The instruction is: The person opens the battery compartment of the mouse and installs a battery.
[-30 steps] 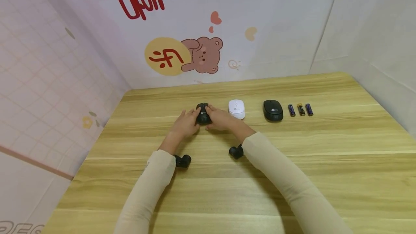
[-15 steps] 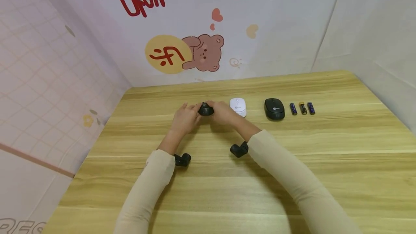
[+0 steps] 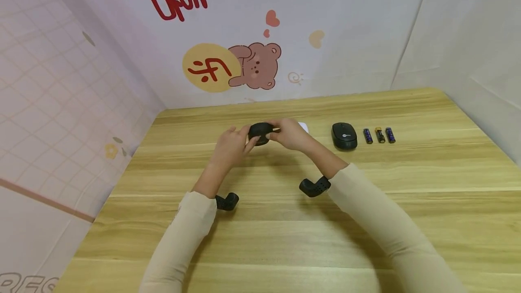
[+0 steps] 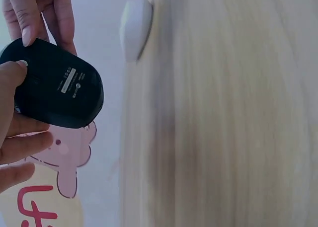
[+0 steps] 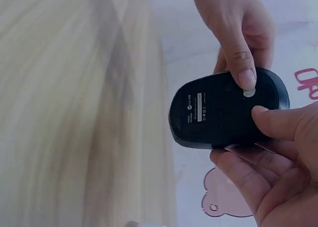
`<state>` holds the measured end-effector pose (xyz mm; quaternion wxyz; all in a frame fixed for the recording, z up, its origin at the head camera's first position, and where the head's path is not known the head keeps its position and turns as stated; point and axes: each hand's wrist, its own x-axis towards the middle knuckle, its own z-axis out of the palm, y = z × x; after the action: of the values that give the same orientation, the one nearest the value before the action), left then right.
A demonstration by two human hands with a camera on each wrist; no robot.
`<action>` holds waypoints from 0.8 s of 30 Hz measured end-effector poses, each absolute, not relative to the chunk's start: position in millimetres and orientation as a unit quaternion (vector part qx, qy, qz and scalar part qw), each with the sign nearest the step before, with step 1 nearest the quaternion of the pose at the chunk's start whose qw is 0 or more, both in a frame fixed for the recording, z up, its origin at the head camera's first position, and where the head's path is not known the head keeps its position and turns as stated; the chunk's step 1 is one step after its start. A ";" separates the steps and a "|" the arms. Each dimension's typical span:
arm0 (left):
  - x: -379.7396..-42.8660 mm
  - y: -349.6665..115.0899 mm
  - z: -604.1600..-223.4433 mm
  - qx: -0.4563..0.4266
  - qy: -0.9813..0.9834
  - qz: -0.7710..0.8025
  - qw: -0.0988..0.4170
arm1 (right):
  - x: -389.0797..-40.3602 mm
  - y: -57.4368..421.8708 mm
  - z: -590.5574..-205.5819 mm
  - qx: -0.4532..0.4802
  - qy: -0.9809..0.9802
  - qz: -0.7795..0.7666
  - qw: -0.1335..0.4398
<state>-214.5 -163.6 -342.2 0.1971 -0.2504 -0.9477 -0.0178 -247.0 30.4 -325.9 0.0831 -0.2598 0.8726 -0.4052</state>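
Both hands hold a black computer mouse (image 3: 261,130) above the table, its underside with a printed label facing the wrist cameras. My left hand (image 3: 230,146) grips one side, its thumb lying on the underside beside a small round light spot (image 5: 249,93). From the other side my right hand (image 3: 290,134) pinches the mouse, with its thumb (image 5: 268,120) on the base and its fingers beneath. Behind the right hand, a white mouse (image 3: 303,126) is mostly hidden in the head view; the left wrist view shows more of that white mouse (image 4: 135,28).
A second black mouse (image 3: 344,136) lies to the right on the wooden table (image 3: 260,238). Beside it are three small batteries, among them a black and gold battery (image 3: 380,134). A printed white cloth (image 3: 346,58) stands behind the table's back edge. Black camera mounts sit on both wrists.
The black mouse has been lifted off the table and tipped so its underside faces back toward the person. The right hand has shifted up and right, covering more of the white mouse.
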 end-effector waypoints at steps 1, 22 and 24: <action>-212.8 -162.2 -340.9 -0.243 -0.951 -0.044 0.185 | -245.8 32.3 -324.4 -0.261 0.871 -0.407 0.084; -184.8 -135.2 -325.3 -0.150 -0.832 -0.534 0.005 | -216.4 61.3 -309.5 -0.268 0.837 -0.472 0.071; -183.0 -134.7 -324.0 -0.147 -0.828 -0.541 -0.003 | -214.5 62.1 -309.4 -0.264 0.831 -0.483 0.079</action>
<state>-183.0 -134.7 -324.0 -0.0034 -0.1471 -0.8278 -0.5413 -214.5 62.1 -309.4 0.0786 -0.2636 0.8312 -0.4832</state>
